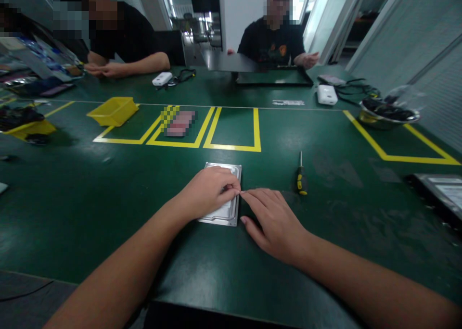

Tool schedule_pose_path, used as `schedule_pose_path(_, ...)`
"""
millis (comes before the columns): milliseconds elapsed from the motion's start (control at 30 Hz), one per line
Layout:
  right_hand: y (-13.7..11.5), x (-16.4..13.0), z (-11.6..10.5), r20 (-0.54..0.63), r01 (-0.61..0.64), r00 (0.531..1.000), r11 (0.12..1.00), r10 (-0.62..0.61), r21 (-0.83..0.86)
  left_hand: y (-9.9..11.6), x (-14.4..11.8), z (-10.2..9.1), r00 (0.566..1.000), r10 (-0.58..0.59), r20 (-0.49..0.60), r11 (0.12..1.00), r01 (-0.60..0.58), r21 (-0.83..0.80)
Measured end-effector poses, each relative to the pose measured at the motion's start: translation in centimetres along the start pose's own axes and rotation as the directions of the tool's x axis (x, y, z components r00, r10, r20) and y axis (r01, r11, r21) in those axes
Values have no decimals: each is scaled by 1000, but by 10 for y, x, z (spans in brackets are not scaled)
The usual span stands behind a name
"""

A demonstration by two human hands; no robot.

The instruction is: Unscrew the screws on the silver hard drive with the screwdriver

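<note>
While the left hand (pixel 211 189) lies palm down over a flat, rectangular, silver metal hard drive (pixel 220 217), its fingers are curled, and its thumb and index fingertip come together at the drive's right edge. The right hand (pixel 272 219) rests just beside that edge, its fingers extended close together and its thumb apart; its index fingertip meets the left fingertips, and whether anything small is gripped between them cannot be told. The drive lies flat on a green, smooth-topped table (pixel 108 189), nearer the middle of the near edge than the far edge. To the right of the right hand, a screwdriver with a black and yellow handle (pixel 302 181) lies with its metal shaft pointing toward the far edge. Near the table's right edge sit a black-sided box-shaped device with a silver top (pixel 438 196) and, farther back, a round, shiny metal bowl (pixel 375 122) filled with dark items. Toward the left edge, a yellow plastic open bin (pixel 113 112) stands partly over the leftmost of three yellow tape outlines (pixel 231 147). At the far edge, a person in a black T-shirt (pixel 270 40) holds a dark flat panel (pixel 234 62); another person in black (pixel 130 35) sits farther left.
</note>
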State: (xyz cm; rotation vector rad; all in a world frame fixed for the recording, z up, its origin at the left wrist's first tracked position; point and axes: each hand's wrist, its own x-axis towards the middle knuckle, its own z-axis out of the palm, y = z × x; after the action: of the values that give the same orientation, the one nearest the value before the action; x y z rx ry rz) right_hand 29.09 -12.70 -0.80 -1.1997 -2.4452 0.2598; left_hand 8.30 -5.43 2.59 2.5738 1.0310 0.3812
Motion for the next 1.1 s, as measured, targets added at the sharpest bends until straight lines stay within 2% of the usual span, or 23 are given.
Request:
schedule_pose_path(100,1,0,0,-20,-13,1000,1000,13,9,0,4,-2,999,6,35,1000,-6,13)
schedule_pose_path(300,2,0,-2,-39,-24,999,999,25,22,3,7,-2,994,89,70,987,-98,126)
schedule_pose_path(567,1,1,-2,-34,-16,999,1000,17,25,1,7,3,992,91,85,968,-108,228)
schedule_pose_path(833,1,1,0,-29,-6,1000,1000,7,27,2,4,5,995,73,71,979,-85,184)
schedule_pose_path(1100,2,1,0,-45,80,996,994,-77,72,2,1,8,998,62,3,994,-62,93)
